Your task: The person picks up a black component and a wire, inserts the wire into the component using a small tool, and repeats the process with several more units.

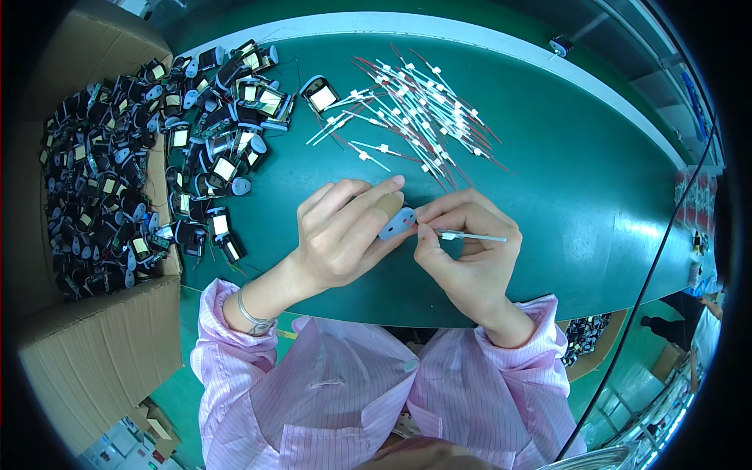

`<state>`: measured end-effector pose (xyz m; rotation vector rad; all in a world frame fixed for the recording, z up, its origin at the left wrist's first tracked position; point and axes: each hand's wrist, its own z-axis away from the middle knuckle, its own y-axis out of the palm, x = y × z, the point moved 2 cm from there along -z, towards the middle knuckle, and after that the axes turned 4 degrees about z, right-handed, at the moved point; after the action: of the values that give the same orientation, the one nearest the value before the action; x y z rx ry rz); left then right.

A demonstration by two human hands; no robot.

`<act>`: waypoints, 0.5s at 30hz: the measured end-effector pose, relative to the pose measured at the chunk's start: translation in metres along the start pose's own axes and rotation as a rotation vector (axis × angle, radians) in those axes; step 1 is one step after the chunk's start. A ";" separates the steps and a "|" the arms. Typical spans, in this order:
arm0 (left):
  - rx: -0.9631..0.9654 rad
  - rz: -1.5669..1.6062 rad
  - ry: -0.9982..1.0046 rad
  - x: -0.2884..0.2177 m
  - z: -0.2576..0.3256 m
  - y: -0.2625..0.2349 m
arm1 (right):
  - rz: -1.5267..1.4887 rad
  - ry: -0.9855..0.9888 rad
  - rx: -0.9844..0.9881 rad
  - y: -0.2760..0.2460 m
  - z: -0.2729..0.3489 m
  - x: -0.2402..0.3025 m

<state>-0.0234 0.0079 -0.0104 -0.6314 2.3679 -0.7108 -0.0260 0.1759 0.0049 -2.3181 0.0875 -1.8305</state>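
While both hands meet over the green table [564,180]:
left hand [345,235]: gripping a grey-flanged coil bobbin [396,222], flange facing right.
right hand [470,251]: pinching a white-sleeved wire [474,236], long axis left-right, tip pointing at the bobbin.

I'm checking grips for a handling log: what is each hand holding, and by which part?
The left hand grips a small part with a grey disc end around its body. The right hand pinches a thin white wire piece at its left end.

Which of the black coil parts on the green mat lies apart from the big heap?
The coil part with a pale label, alone between the heap and the wire pile.
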 end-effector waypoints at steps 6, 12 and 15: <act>-0.007 -0.060 0.035 -0.001 0.002 0.000 | 0.007 -0.013 0.004 0.002 0.002 -0.001; -0.010 -0.079 0.025 -0.002 0.002 -0.001 | 0.026 -0.064 0.002 0.004 0.002 -0.001; -0.020 -0.072 0.027 -0.002 0.000 -0.001 | 0.017 -0.047 -0.013 0.003 0.002 -0.002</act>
<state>-0.0212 0.0086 -0.0093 -0.7230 2.3899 -0.7323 -0.0239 0.1740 0.0022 -2.3606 0.1126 -1.7721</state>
